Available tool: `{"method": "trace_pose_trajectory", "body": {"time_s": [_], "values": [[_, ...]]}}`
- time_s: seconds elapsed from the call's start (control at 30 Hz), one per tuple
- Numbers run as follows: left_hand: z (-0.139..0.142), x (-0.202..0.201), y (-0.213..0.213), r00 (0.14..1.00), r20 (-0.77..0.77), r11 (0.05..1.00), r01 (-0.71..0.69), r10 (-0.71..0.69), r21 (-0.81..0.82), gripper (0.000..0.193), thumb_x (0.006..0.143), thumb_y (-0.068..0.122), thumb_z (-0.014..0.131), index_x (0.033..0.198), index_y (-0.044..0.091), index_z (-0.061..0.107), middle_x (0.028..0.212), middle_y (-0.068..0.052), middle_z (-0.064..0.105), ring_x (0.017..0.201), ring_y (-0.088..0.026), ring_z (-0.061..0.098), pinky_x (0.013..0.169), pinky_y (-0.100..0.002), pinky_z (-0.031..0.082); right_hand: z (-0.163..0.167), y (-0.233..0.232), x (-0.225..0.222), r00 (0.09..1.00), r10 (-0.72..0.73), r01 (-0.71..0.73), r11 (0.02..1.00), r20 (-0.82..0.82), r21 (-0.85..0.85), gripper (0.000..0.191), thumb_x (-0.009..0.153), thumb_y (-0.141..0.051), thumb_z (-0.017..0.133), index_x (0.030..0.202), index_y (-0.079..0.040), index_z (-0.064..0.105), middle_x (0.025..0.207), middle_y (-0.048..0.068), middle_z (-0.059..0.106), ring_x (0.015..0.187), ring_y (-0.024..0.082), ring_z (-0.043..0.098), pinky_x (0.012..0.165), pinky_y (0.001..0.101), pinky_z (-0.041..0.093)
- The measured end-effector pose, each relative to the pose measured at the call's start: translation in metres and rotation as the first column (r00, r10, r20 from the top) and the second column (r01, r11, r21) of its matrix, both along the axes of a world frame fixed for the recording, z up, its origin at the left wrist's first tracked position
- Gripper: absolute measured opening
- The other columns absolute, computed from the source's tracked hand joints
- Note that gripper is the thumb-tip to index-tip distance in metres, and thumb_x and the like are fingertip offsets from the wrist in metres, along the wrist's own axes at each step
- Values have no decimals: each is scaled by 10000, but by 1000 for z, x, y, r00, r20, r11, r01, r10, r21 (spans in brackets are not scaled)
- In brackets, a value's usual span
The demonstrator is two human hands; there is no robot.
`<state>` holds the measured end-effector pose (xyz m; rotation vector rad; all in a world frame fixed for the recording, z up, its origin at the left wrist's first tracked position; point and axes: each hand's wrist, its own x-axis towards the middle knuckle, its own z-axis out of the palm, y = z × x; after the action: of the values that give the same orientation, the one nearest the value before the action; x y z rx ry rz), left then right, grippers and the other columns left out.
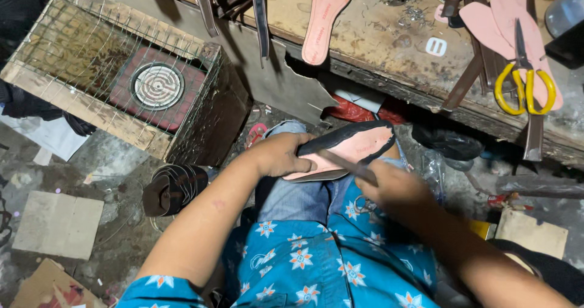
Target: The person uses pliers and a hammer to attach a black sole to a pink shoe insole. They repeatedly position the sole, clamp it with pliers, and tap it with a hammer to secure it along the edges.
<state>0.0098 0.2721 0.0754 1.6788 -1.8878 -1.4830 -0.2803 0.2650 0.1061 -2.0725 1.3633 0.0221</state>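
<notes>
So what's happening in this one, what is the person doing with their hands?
A seated person works over their lap. The left hand grips a pink shoe insole with a dark edge at its near end. The right hand holds a thin dark tool laid across the insole's surface. Ahead, a worn wooden workbench carries more pink insoles, dark straps and yellow-handled scissors. To the left sits a wooden box with a wire grid over a round heating coil.

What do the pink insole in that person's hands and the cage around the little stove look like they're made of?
The pink insole looks like matte fibreboard or thin leather with a dark, slightly shiny edging, bending a little in the left hand. The cage looks like thin bare wire mesh on a rough, worn wooden frame.
</notes>
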Motion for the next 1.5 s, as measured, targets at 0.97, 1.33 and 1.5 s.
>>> {"method": "trace_pose_trajectory", "body": {"time_s": [0.97,1.33,1.5], "values": [[26,-63,-31,874,-451,661,-447,179,-603,660,782,267,793,1303,-35,523,1148,-195,665,1102,-274,663,967,-391,525,-28,-157,-113,973,-227,95,531,-33,-842,375,908,-247,800,1209,-49,698,1183,218,618,1142,423,602,939,512,479],[-27,30,73,656,-531,722,-683,536,-115,395,851,148,792,1183,14,627,1037,-27,638,989,-127,588,892,-284,496,-39,62,-58,996,-4,8,999,84,-37,720,679,-380,852,1267,-52,598,1123,201,630,960,379,650,778,449,519],[-7,23,58,911,-260,789,-409,321,-458,498,808,230,749,1245,29,622,1130,-98,654,1045,-237,646,869,-373,531,-53,56,-64,941,-154,189,978,301,-91,455,746,-364,843,1067,-106,648,915,97,686,845,277,683,740,394,552]]}}
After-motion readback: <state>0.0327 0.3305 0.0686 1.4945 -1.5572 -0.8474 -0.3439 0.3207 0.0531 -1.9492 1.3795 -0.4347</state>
